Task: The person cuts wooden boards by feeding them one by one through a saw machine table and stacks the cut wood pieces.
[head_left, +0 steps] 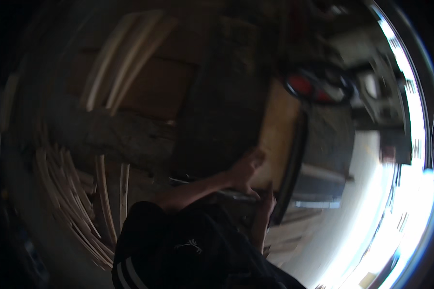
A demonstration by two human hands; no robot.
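Note:
A yellowish-brown wooden board [277, 127] runs away from me along a dark raised edge on its right. My left hand [246, 171] reaches in from the left to the board's near left side, thumb and fingers apart. It seems to touch the board, though blur hides the exact contact. My right hand [268, 202] is at the near end of the board, its thumb pointing up and forward. The rest of its fingers are hidden or smeared, so its hold on the board cannot be made out.
A dark handwheel [318, 83] with red behind it stands beyond the board. Long wooden strips [70, 192] lie at the left, and several pale strips [125, 58] rest farther off. A dark flat surface [217, 111] lies left of the board. Bright light fills the right side.

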